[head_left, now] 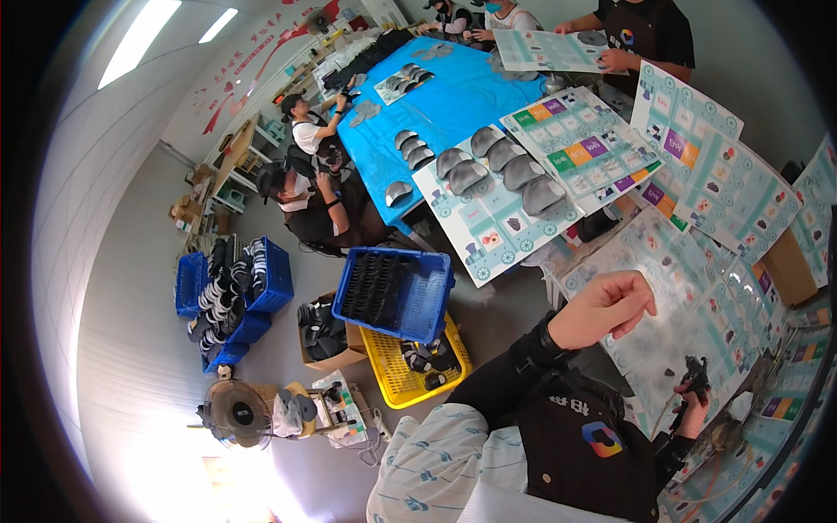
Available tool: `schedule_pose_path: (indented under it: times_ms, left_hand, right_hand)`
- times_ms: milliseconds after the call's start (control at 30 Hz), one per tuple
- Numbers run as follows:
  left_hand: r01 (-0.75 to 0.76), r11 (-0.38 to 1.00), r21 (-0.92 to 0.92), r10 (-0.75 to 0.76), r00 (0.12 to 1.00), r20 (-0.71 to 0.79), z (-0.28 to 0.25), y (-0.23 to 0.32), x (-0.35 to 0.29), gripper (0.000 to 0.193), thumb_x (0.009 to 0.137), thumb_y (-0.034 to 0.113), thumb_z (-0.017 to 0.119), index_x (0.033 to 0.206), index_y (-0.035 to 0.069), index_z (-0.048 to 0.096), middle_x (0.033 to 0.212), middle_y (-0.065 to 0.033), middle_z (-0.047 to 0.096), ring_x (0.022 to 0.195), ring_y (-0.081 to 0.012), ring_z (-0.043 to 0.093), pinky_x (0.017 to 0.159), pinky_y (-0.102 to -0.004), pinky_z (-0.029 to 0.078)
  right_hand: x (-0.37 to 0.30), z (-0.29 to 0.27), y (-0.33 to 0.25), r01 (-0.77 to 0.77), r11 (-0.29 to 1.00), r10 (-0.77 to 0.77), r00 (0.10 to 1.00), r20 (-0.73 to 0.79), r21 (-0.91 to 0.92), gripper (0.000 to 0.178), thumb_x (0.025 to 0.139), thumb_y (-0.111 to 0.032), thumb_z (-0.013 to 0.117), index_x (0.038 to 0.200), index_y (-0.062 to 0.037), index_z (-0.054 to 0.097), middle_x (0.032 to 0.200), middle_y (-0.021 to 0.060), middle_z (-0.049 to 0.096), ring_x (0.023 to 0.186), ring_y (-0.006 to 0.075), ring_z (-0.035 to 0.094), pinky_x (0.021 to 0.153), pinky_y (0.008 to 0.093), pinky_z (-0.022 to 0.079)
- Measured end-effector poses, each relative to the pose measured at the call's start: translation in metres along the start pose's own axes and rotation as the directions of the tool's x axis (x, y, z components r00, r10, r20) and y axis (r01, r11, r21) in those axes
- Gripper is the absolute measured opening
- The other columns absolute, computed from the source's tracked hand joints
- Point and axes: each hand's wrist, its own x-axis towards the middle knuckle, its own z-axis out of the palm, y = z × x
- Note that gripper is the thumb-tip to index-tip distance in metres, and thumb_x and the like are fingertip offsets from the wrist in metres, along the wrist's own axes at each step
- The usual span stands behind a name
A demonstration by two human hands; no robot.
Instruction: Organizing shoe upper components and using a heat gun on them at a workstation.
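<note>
My left hand hovers over the near edge of a work table covered with printed sheets and a whitish film. Its fingers are curled in, and nothing shows in them. Lower right, my right hand grips a black spray gun by its handle, above the same table. A small dark bit lies beside the gun. Beyond my left hand, a printed board carries several stacked grey curved pieces, overhanging the blue-covered table.
Printed boards overlap at the upper right. A blue crate of black curved pieces rests on a yellow basket. More blue crates and a fan stand left. Co-workers surround the blue table; one person's hands hold a board.
</note>
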Motion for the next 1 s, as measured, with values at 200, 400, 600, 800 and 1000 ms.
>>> schedule_pose_path:
  times_ms: [200,400,600,800,1000]
  left_hand:
    - [-0.037,0.994,0.107,0.044,0.997,-0.065,0.002,0.004,-0.002,0.007,0.1,0.006,0.055,0.102,0.001,0.059,0.07,-0.0014,0.056,0.054,-0.0062,0.05,0.049,-0.0211,0.037]
    - [0.004,0.995,-0.104,-0.008,0.999,-0.044,-0.008,0.004,-0.01,0.016,0.102,0.009,0.045,0.09,0.002,0.051,0.064,0.0007,0.045,0.049,-0.0078,0.043,0.047,-0.023,0.035]
    - [-0.058,0.997,-0.041,0.056,0.997,-0.056,-0.018,-0.002,-0.015,0.027,0.105,0.015,0.042,0.081,0.004,0.041,0.063,0.0015,0.041,0.05,-0.0083,0.041,0.047,-0.0243,0.034]
    - [-0.12,0.98,0.157,0.13,0.99,-0.055,-0.012,0.012,-0.018,0.024,0.107,0.019,0.044,0.092,0.002,0.052,0.067,-0.0012,0.052,0.053,-0.0066,0.047,0.048,-0.0228,0.036]
    - [-0.055,0.995,0.089,0.059,0.997,-0.043,-0.024,0.004,-0.023,0.017,0.105,0.014,0.044,0.096,0.002,0.053,0.068,-0.0035,0.054,0.052,-0.0073,0.049,0.047,-0.0222,0.036]
  right_hand:
    - [0.003,-0.003,0.004,-0.007,1.0,0.007,1.0,-0.01,0.013,0.032,0.073,-0.009,0.053,0.104,-0.0039,0.061,0.084,0.0064,0.069,0.071,0.015,0.064,0.042,0.0245,0.044]
    - [0.001,0.001,0.004,0.01,1.0,-0.01,1.0,-0.005,0.017,0.029,0.076,-0.012,0.055,0.103,-0.0031,0.064,0.085,0.0054,0.07,0.07,0.0137,0.063,0.043,0.0265,0.043]
    - [-0.001,0.01,-0.003,0.013,1.0,-0.013,1.0,0.021,-0.002,0.032,0.076,-0.012,0.056,0.105,-0.0022,0.064,0.084,0.0053,0.069,0.069,0.0131,0.062,0.043,0.0255,0.044]
    - [0.001,0.015,-0.007,0.034,0.999,-0.034,0.998,0.047,0.012,0.033,0.076,-0.012,0.055,0.106,-0.0021,0.063,0.084,0.0054,0.069,0.07,0.0128,0.062,0.042,0.025,0.044]
    - [0.0,0.02,-0.01,0.05,0.999,-0.051,0.998,0.044,0.016,0.033,0.076,-0.011,0.055,0.106,-0.0016,0.062,0.085,0.0065,0.07,0.069,0.014,0.063,0.042,0.0256,0.044]
